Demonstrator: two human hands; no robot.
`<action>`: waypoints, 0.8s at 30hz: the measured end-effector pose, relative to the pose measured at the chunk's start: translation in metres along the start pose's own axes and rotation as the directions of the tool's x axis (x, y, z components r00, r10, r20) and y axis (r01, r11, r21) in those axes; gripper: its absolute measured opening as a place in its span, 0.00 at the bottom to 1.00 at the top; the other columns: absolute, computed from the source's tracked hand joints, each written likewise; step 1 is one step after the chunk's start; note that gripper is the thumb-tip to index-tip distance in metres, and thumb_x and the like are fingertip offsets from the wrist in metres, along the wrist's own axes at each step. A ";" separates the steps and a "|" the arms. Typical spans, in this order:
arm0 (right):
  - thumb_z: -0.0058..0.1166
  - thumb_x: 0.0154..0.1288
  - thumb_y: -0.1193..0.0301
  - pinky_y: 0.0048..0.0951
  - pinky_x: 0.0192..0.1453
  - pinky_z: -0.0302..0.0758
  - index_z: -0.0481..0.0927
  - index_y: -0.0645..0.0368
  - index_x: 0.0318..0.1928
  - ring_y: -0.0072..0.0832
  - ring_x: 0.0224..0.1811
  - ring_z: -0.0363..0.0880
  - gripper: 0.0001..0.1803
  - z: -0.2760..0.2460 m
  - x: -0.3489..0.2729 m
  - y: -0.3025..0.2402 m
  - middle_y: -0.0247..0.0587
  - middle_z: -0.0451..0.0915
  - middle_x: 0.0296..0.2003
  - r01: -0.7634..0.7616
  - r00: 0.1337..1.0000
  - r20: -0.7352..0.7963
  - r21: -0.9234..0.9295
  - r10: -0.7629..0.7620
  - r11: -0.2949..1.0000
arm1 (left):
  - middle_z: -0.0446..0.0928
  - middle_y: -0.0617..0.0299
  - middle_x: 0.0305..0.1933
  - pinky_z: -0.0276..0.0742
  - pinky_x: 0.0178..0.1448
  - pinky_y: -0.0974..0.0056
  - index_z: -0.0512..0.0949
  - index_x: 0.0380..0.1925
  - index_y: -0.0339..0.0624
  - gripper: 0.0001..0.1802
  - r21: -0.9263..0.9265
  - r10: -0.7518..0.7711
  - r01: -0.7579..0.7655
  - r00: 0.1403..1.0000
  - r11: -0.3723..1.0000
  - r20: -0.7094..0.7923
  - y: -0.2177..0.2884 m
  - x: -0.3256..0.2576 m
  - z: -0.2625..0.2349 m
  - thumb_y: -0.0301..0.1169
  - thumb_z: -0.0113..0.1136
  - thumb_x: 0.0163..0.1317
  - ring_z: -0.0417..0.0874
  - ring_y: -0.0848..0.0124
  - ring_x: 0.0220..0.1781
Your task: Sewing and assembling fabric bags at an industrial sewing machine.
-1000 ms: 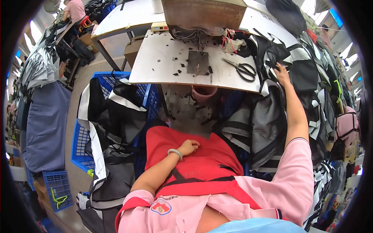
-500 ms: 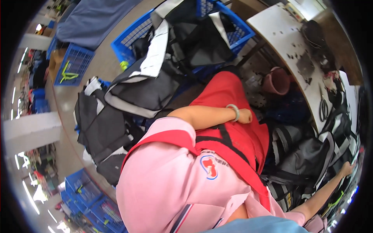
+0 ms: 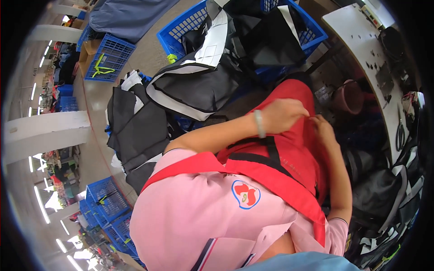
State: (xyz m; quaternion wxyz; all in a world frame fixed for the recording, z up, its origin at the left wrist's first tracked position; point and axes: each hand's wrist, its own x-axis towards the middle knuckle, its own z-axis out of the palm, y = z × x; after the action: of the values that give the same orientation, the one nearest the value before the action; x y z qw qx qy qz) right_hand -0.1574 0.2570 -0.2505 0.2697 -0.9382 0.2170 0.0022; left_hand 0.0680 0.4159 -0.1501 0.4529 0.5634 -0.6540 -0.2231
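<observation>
Blue crates (image 3: 107, 198): stacked on the floor, at the low left of my view.
Strapped crate (image 3: 118, 56): blue too, higher up, a yellow-green strap (image 3: 101, 67) across its side.
Black cloth (image 3: 140, 128): piled beside me, with white bits showing at its edges.
Big basket (image 3: 173, 41): blue, heaped with black and white cloth.
Edged panel (image 3: 199, 88): dark with pale edging, draped at the near side of the big basket.
My left hand (image 3: 282, 116): over my lap, fingers bent, a pale bracelet (image 3: 259, 124) at the wrist.
Red apron (image 3: 300, 151): on my body and lap, beneath my 2 hands.
My right hand (image 3: 323, 131): also above the lap, fingers curled, tips close to the left ones; I cannot tell if either grips anything.
Pink bucket (image 3: 347, 99): below the worktop (image 3: 355, 29).
Dark cloth (image 3: 373, 192): heaped past my right forearm.
Scissors (image 3: 400, 135): lying on the worktop, dark-handled.
</observation>
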 end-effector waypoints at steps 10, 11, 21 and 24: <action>0.53 0.61 0.76 0.35 0.52 0.75 0.79 0.63 0.44 0.42 0.47 0.81 0.11 0.077 -0.014 0.072 0.50 0.82 0.41 -0.322 0.938 -0.022 0.303 0.345 0.897 | 0.80 0.60 0.31 0.68 0.45 0.61 0.84 0.32 0.45 0.07 0.735 -0.048 0.294 0.940 0.611 -0.337 -0.014 -0.073 -0.208 0.32 0.65 0.53 0.80 0.61 0.38; 0.53 0.61 0.76 0.35 0.52 0.75 0.79 0.63 0.44 0.42 0.47 0.81 0.11 0.080 -0.018 0.075 0.50 0.82 0.41 -0.330 0.935 -0.021 0.310 0.353 0.892 | 0.80 0.60 0.31 0.68 0.45 0.61 0.84 0.32 0.45 0.07 0.736 -0.051 0.288 0.944 0.613 -0.327 -0.020 -0.069 -0.208 0.32 0.65 0.53 0.80 0.61 0.38; 0.54 0.61 0.75 0.34 0.55 0.73 0.81 0.61 0.44 0.42 0.49 0.81 0.11 0.077 -0.027 0.072 0.50 0.83 0.43 -0.410 0.911 0.129 0.365 0.391 0.836 | 0.83 0.59 0.29 0.75 0.37 0.66 0.85 0.36 0.43 0.11 0.386 -0.289 0.543 0.786 0.746 -0.547 -0.042 -0.059 -0.221 0.38 0.65 0.59 0.83 0.67 0.31; 0.54 0.61 0.76 0.34 0.55 0.73 0.81 0.61 0.44 0.43 0.49 0.81 0.10 0.077 -0.024 0.071 0.50 0.83 0.42 -0.416 0.909 0.127 0.361 0.398 0.834 | 0.83 0.62 0.27 0.73 0.35 0.70 0.85 0.38 0.41 0.12 0.304 -0.316 0.524 0.787 0.796 -0.530 -0.049 -0.064 -0.225 0.36 0.64 0.60 0.81 0.74 0.29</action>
State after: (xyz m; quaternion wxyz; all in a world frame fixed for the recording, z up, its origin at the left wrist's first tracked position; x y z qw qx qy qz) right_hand -0.1998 0.2518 -0.3495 0.4447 -0.7998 0.4013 0.0393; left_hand 0.2814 0.5119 -0.1004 0.3914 0.8202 -0.4161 -0.0312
